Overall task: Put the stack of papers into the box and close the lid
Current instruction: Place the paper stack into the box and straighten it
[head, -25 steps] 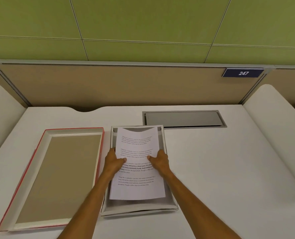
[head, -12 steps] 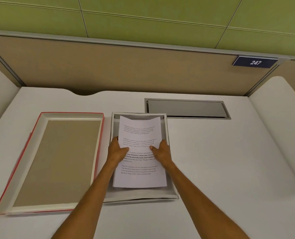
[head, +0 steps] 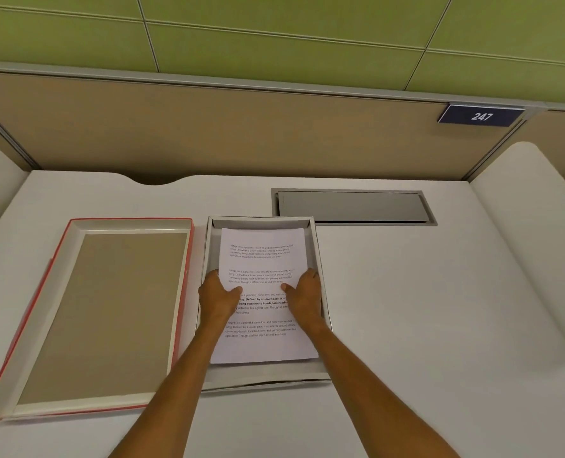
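**Papers held flat inside the open box, lid lying beside it**

The stack of papers (head: 264, 292) sits inside the open white box (head: 317, 256) in the middle of the desk, printed side up, its far edge close to the box's far wall and its near edge short of the near wall. Whether the sheets lie fully on the box floor I cannot tell.

The left hand (head: 217, 299) grips the left edge of the stack, thumb laid over the top sheet and pointing inward, the fingers curled under the edge and out of sight. The right hand (head: 304, 297) mirrors it on the right edge, thumb on the page, fingers tucked below between paper and box wall. Both hands are closed on the papers at about mid-length. The bare forearms run in from the bottom of the view, converging toward the box, and cover its near left wall and part of the near right corner.

The print on the top sheet is too small to read fully, and the thumbs and wrists cover parts of the middle paragraphs.

The lid (head: 102, 315), red-edged with a tan inside, lies upside down just beside the box on its left, apart from both hands. Behind the box, a grey cable hatch (head: 353, 206) is set into the white desk (head: 423, 309). On the partition behind, a dark number plate (head: 481, 116) reads 247.
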### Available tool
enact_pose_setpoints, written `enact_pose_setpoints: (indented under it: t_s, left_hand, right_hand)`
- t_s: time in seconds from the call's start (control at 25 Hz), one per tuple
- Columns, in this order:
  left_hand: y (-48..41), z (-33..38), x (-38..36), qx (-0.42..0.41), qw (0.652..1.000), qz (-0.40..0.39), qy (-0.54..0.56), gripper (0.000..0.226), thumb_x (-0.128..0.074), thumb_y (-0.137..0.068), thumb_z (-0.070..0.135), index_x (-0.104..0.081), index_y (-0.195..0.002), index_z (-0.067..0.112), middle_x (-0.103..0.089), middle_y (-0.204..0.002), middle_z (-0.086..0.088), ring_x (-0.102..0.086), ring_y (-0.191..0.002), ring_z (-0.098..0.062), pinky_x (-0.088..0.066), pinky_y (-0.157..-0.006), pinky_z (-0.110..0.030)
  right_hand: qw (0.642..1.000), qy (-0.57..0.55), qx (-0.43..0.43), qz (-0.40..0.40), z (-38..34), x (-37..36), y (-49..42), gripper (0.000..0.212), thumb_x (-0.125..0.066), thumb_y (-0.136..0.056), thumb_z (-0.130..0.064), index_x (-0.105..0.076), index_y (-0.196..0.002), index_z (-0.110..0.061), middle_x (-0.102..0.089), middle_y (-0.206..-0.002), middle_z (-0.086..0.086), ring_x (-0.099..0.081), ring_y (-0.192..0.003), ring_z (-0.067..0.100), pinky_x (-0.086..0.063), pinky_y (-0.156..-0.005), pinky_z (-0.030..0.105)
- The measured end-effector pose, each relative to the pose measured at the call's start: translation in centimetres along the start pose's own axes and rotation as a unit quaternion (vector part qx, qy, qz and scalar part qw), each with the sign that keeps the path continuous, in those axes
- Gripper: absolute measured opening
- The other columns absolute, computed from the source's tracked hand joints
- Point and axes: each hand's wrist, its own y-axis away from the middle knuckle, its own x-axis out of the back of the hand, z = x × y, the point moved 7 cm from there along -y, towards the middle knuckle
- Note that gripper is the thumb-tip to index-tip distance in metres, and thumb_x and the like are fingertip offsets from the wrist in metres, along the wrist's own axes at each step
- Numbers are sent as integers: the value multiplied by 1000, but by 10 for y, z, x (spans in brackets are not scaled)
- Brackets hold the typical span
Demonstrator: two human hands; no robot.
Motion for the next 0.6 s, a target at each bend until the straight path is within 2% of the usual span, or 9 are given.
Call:
enact_pose_setpoints:
  t_s: [0.12, 0.24, 0.32, 0.4, 0.52, 0.6]
  left_hand:
    - [9, 5, 8, -4, 997, 53, -59, 40, -80, -79, 17, -63, -113, 3, -70, -118, -17, -70, -102, -35, -58, -75, -40]
    - [9, 5, 10, 4, 996, 49, -80, 45, -82, -77, 21, -63, -112, 0, -70, -117, -18, -69, -103, -37, -58, -83, -47]
    - [5, 3, 12, 17, 998, 36, -57, 47, -84, -74, 22, -61, -106, -4, -70, -111, -22, -69, -98, -39, -57, -81, -51]
    - [2, 0, 14, 33, 999, 27, -16, 45, -84, -74, 21, -62, -101, -5, -72, -108, -21, -70, -95, -38, -57, -80, -51]
    - [2, -6, 14, 75, 994, 16, 75, 37, -85, -72, 16, -67, -100, 0, -73, -113, -16, -71, -94, -31, -60, -81, -43]
    - [3, -10, 14, 96, 987, 20, 124, 32, -86, -71, 14, -66, -94, 4, -73, -113, -14, -70, -88, -26, -58, -75, -36]
  right_hand:
    - [1000, 7, 17, 16, -3, -1, 7, 62, -67, -90, -12, -34, -142, -3, -50, -139, 14, -53, -128, 28, -50, -103, 38]
    - [1000, -5, 13, 6, -6, 7, 5, 57, -71, -88, -13, -42, -136, -3, -54, -136, 14, -56, -126, 29, -50, -100, 36]
    - [999, -46, -11, -4, -5, 13, 2, 55, -75, -84, -15, -47, -130, -3, -58, -133, 14, -59, -122, 30, -51, -99, 38]
    - [994, -95, -43, -15, -3, 17, 0, 56, -79, -81, -18, -49, -127, -3, -60, -131, 15, -61, -117, 30, -54, -96, 39]
    - [981, -171, -87, -34, 4, 18, -2, 62, -82, -77, -20, -49, -127, -3, -62, -128, 15, -63, -103, 25, -54, -84, 30]
    - [974, -197, -105, -44, 8, 17, -3, 69, -84, -75, -20, -47, -131, -3, -63, -128, 14, -63, -102, 25, -53, -85, 32]
